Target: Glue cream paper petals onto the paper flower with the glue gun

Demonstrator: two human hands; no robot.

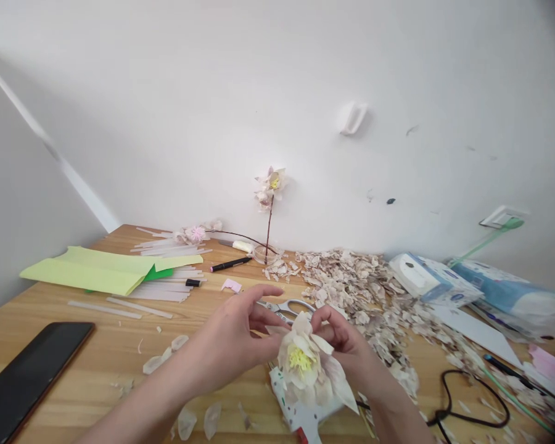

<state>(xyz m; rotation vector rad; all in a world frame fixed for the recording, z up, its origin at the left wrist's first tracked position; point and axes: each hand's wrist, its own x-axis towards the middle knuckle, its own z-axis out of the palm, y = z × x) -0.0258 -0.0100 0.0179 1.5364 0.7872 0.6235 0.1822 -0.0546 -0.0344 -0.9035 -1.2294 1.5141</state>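
Observation:
A handmade paper flower (303,361) with cream petals and a yellow centre sits between both hands, above the wooden table (97,351). My left hand (234,333) pinches its upper left petals with thumb and fingers closed. Behind the flower's right side, my right hand (346,342) grips it, fingers curled on the petals. Just beyond the hands lie scissors (284,306). A white printed paper piece (300,410) lies under the flower.
A heap of petal scraps (365,296) spreads right of centre. A finished flower (271,185) stands at the wall. Yellow-green paper (92,268), white strips (166,287), a black marker (229,264), a dark phone (25,379), tissue packs (444,280) and a black cable (472,401) also lie around.

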